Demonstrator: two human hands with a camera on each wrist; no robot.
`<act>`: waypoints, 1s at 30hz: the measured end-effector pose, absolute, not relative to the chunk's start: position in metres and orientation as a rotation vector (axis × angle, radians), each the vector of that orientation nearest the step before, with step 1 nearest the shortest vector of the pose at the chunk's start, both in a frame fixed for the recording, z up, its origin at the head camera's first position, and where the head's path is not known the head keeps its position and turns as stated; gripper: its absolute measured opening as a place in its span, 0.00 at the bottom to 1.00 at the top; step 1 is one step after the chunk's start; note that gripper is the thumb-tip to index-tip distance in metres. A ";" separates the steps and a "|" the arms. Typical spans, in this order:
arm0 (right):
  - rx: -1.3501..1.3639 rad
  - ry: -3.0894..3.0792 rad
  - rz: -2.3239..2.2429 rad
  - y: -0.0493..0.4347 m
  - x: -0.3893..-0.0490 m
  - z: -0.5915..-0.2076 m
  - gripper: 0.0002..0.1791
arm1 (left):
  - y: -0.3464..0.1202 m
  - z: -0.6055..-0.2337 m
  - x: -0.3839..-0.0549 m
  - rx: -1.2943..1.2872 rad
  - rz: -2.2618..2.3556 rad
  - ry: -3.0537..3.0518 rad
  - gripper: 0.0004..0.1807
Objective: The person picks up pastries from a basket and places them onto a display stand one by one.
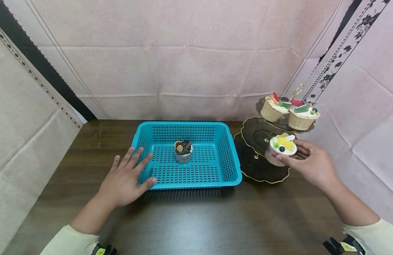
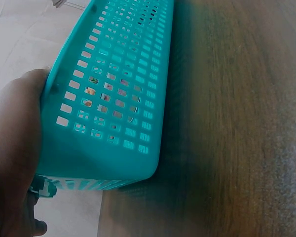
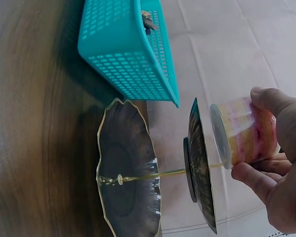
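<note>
My right hand (image 1: 315,164) pinches a clear dessert cup (image 1: 280,150) between thumb and fingers. Yellow fruit, a dark berry and a white piece top it; pink and yellow layers show through the cup's side (image 3: 247,131) in the right wrist view. It is held above the middle plate (image 3: 202,163) of a dark, gold-rimmed tiered stand. Fingers spread, my left hand (image 1: 124,180) rests on the left rim of a turquoise basket (image 1: 190,186). Inside that basket stands a small cup with dark chocolate-coloured topping (image 1: 183,148).
Two fruit-topped cupcakes (image 1: 273,109) in pale cases sit on the stand's top plate, below a gold ring handle (image 1: 299,90). The stand's wide bottom plate (image 1: 263,173) lies close to the basket's right side. Pale cloth (image 1: 183,71) hangs behind the brown table (image 1: 190,226).
</note>
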State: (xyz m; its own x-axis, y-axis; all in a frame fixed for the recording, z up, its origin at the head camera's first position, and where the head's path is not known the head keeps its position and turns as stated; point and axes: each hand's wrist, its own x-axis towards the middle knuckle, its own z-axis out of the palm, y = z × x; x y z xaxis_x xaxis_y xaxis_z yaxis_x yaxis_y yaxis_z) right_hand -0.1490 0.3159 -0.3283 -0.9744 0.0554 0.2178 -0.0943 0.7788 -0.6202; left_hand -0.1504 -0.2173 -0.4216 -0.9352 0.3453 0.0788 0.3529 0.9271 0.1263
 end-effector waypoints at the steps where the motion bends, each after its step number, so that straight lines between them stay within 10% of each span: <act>1: 0.022 -2.745 0.967 0.317 -0.149 -0.329 0.43 | -0.217 -0.422 -0.150 -0.549 -0.218 -3.029 0.48; 30: -0.170 -2.741 0.747 0.343 -0.158 -0.336 0.41 | -0.218 -0.422 -0.151 -0.551 -0.227 -3.029 0.47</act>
State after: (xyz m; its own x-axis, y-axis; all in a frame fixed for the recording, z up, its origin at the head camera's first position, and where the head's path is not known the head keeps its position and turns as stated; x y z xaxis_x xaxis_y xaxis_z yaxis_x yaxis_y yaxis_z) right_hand -0.1576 0.3426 -0.3362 -0.9497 0.1887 0.2499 0.0358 0.8582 -0.5120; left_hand -0.1508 -0.2177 -0.4220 -0.9349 0.3459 0.0796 0.3539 0.9255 0.1345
